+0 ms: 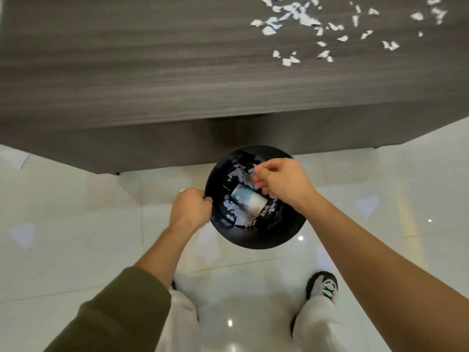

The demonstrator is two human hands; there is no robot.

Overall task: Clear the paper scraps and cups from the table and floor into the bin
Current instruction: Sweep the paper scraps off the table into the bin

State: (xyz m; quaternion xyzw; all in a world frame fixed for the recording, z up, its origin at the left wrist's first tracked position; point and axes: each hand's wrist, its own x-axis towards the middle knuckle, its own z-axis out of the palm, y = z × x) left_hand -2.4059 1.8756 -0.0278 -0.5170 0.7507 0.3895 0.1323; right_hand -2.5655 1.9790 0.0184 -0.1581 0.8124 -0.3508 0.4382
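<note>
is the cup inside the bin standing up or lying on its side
On its side: the cup lies in the bin with its side wall facing up, paper scraps around it.

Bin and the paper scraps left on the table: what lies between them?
In the head view, only bare grey tabletop and its front panel separate the bin from the paper scraps.

Your right hand (284,184) is over the bin (266,243). Its fingers (258,177) are blurred, so you can't tell whether they pinch anything. Your left hand (189,209) grips the rim, fingertips hidden inside. Cup (247,199): one end covered by your right hand, print unreadable. Scraps (304,19) on the table (127,72) run off the top and right edges. Left shoe (173,284) is mostly behind the trouser leg (181,321).
</note>
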